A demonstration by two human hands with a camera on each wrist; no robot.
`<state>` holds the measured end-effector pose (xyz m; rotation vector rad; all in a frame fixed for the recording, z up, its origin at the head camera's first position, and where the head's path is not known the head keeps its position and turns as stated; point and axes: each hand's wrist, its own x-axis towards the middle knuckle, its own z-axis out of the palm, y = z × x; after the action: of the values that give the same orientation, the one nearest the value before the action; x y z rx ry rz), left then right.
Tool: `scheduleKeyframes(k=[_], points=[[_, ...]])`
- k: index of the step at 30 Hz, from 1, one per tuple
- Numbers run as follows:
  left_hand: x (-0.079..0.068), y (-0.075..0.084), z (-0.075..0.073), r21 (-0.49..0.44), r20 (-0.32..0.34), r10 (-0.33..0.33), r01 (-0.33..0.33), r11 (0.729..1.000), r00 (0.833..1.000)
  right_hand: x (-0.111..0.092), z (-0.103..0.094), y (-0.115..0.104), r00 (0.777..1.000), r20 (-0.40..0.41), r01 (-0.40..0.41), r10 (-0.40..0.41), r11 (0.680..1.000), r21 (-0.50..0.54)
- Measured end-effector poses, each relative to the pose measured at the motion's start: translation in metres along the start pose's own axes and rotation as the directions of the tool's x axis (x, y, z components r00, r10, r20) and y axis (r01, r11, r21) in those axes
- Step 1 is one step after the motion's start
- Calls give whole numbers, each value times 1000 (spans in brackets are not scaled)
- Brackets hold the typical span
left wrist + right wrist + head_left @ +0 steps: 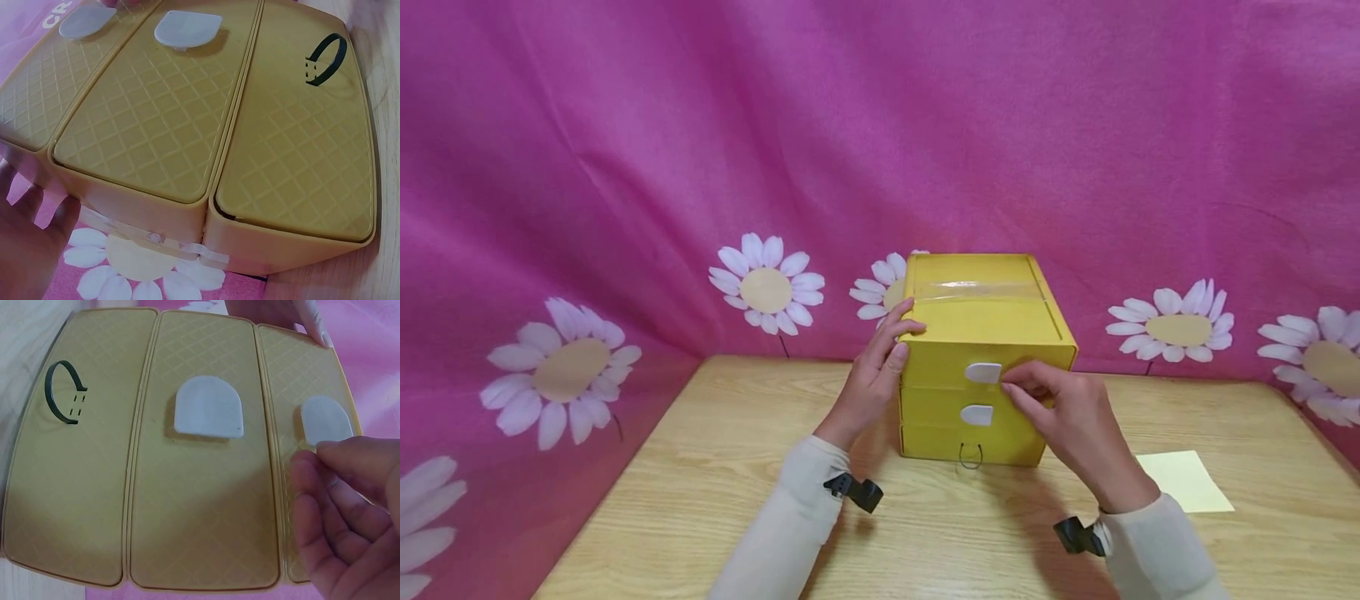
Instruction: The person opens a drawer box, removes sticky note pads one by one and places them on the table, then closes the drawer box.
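A yellow three-drawer box [988, 358] stands on the wooden table, its diamond-patterned drawer fronts facing me. White rounded tabs sit on the top drawer [982, 372] and the middle drawer [976, 415]; the bottom one carries a thin dark loop [331, 59]. My left hand [868, 379] rests against the box's upper left side, fingertips over the top edge and fingers fairly straight. With thumb and forefinger, my right hand [1075, 412] pinches the edge of the top drawer's tab [325, 419]. All three drawers look closed.
A pale yellow paper sheet [1187, 482] lies on the table [700, 500] right of the box, partly behind my right wrist. Clear tape [977, 289] crosses the box top. Pink cloth [880, 125] printed with white daisies hangs behind and at the sides.
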<state>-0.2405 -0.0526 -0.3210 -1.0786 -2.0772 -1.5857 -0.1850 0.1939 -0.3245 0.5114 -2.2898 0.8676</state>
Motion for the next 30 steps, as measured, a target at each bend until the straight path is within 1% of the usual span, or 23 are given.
scheduleKeyframes(k=[4, 6, 11, 14, 18, 21, 24, 30], points=[[-1, 1, 0, 2, -5, 9, -9, 1000, 1000, 0, 1, 0, 1000, 13, 3, -3, 1000, -9], [-1, 1, 0, -3, -7, 2, -2, 1000, 1000, -1, 2, 1, 1000, 26, 8, -8, 1000, -12], [0, 1, 0, -12, -7, 3, -3, 1000, 1000, -4, 4, 2, 996, 86, 23, -22, 1000, -7], [0, 2, 0, -12, -4, 11, -11, 1000, 1000, -7, 6, 3, 993, 114, 14, -12, 1000, -14], [1, 3, 0, -15, -6, 2, -2, 1000, 1000, -10, 8, 5, 991, 137, -1, 5, 1000, -28], [1, 2, 0, -13, -5, -10, 10, 1000, 1000, -12, 11, 6, 990, 139, -13, 17, 999, -34], [0, 2, 1, -13, 2, -23, 23, 1000, 1000, -14, 14, 8, 991, 132, -5, 10, 999, -38], [-1, 2, 2, -20, 2, -22, 22, 1000, 1000, -17, 19, 10, 994, 103, 33, -30, 999, -31]])
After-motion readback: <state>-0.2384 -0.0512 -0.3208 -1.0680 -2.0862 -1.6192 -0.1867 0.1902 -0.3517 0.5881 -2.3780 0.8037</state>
